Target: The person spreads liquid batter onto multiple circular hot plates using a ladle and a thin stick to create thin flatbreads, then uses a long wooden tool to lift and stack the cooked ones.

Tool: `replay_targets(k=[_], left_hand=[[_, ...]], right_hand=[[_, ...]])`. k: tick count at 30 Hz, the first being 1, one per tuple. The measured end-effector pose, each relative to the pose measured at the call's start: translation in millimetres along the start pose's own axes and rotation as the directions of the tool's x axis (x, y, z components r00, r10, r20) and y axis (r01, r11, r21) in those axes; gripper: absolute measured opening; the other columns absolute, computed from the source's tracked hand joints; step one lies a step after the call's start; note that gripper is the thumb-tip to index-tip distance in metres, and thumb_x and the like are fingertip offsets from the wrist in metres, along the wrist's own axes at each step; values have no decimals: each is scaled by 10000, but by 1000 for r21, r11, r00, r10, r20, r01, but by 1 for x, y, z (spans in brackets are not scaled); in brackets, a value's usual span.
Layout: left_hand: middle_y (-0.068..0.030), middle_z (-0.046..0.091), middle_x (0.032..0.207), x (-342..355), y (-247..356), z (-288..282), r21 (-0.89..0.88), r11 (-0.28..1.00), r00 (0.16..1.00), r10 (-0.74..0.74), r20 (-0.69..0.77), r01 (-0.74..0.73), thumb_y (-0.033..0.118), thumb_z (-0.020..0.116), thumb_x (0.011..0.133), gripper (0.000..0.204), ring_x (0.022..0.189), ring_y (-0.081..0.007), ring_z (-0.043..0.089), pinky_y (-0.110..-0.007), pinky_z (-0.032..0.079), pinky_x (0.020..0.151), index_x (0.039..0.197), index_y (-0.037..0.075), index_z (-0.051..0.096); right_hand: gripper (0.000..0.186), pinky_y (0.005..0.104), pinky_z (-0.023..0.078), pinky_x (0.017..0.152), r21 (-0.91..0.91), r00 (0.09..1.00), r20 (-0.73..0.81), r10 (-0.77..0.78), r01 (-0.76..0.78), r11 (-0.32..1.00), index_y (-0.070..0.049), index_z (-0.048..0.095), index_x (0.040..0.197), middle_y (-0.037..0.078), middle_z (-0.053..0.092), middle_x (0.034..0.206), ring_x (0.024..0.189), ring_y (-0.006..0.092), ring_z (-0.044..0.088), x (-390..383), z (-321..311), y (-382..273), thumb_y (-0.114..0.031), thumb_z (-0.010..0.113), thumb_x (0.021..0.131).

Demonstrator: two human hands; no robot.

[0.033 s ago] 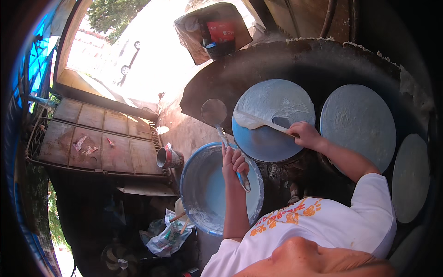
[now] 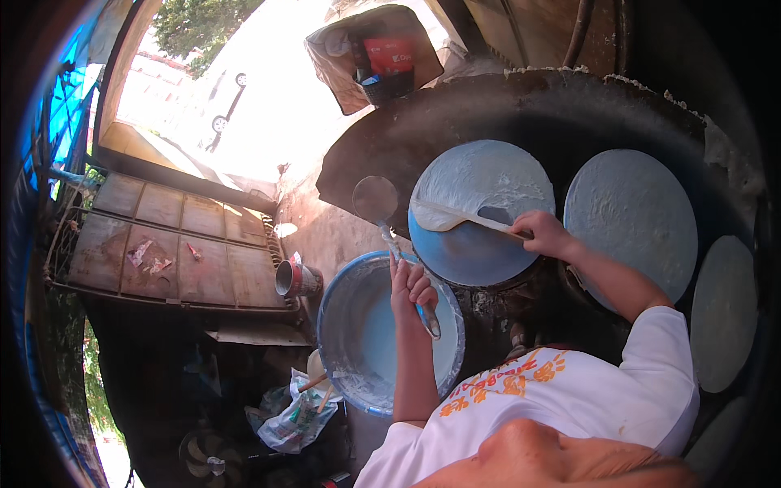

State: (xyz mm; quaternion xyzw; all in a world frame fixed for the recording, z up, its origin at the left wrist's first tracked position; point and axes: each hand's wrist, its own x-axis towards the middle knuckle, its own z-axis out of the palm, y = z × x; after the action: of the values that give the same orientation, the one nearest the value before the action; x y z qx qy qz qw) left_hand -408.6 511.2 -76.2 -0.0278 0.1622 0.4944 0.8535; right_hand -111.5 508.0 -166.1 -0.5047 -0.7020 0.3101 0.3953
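My left hand grips the handle of a metal ladle, held upright over a large blue basin of pale, milky liquid. My right hand holds a long, pale flat stick across the middle round griddle. White batter covers the griddle's far part, with an uneven edge around the stick; the near part shows bluish surface. To the right, a second round griddle bears a thin pale layer, and a third is partly seen at the rim.
A soot-dark curved stove surrounds the griddles, with an open bag behind. At left are a tiled rack, a metal can, a plastic bag and a fan low down. A bright opening shows a car outside.
My right hand and the stick have shifted very slightly to the right. The ladle head has moved a tiny bit left. Everything else looks the same.
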Motion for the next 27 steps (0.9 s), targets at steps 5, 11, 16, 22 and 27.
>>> replay_targets(k=[5, 11, 16, 22, 27], left_hand=[[34, 297, 601, 16, 2, 5, -11, 1000, 1000, -12, -11, 12, 243, 359, 974, 244, 409, -62, 313, -192, 312, 360, 1166, 348, 465], [24, 289, 602, -3, 13, 11, 76, 994, 996, 83, -15, -81, 203, 341, 978, 321, 411, -48, 309, -180, 307, 352, 1261, 343, 399], [29, 293, 602, 16, 12, 9, 168, 977, 981, 150, -120, -129, 183, 381, 966, 387, 408, -44, 298, -173, 300, 343, 1309, 357, 341], [32, 297, 599, -12, 18, 8, 348, 926, 981, 182, -71, -146, 163, 395, 959, 407, 402, -31, 278, -156, 266, 330, 1312, 358, 340], [29, 289, 597, 3, 11, 22, 345, 925, 966, 216, -139, -158, 160, 373, 965, 399, 400, -38, 273, -163, 264, 329, 1314, 352, 346]], right_hand=[[225, 357, 470, 717, -239, 989, -145, -15, -20, 971, -46, 656, 818, 115, 611, 824, 812, 306, 585, 62, -28, 48, -21, 604, 601], [248, 340, 472, 711, -7, 989, 122, -81, 82, 997, -25, 650, 812, 124, 617, 834, 811, 285, 594, 26, -10, 22, -11, 595, 571], [303, 327, 475, 709, -113, 994, -95, -48, 37, 993, -29, 660, 858, 112, 634, 864, 813, 269, 603, 87, -27, 62, -27, 614, 558], [277, 312, 466, 714, 77, 933, 358, -36, 9, 997, -45, 665, 860, 99, 633, 840, 817, 236, 599, 40, -37, 30, -25, 620, 588], [276, 291, 454, 633, 65, 966, 246, 81, -100, 993, -43, 668, 863, 70, 624, 815, 692, 170, 548, 72, -35, 37, -35, 632, 590]])
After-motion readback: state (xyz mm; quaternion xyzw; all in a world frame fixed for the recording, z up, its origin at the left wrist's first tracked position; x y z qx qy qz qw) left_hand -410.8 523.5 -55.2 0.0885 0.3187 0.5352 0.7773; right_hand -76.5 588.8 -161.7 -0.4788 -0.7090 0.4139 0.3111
